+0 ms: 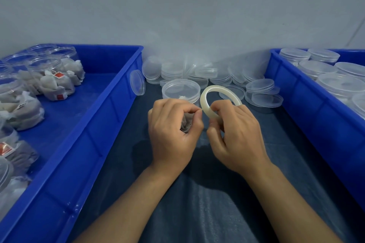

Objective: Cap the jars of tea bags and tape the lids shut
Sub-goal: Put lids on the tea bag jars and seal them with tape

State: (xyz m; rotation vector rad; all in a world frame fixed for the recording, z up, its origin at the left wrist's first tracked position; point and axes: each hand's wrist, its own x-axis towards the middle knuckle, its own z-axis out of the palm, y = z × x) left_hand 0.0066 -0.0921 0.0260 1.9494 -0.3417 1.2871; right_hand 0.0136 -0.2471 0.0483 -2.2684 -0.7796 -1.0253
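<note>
Gripping the pale tape ring [212,95], right hand [239,134]; left hand [173,132] fingers pinch its end.

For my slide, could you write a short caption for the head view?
Right hand holds a tape roll while left hand pinches its end beside a capped jar.

Packing workbench, 2 blue plastic crates [110,104] of jars, heap of clear lids [197,76], bare wall [177,6]
</note>
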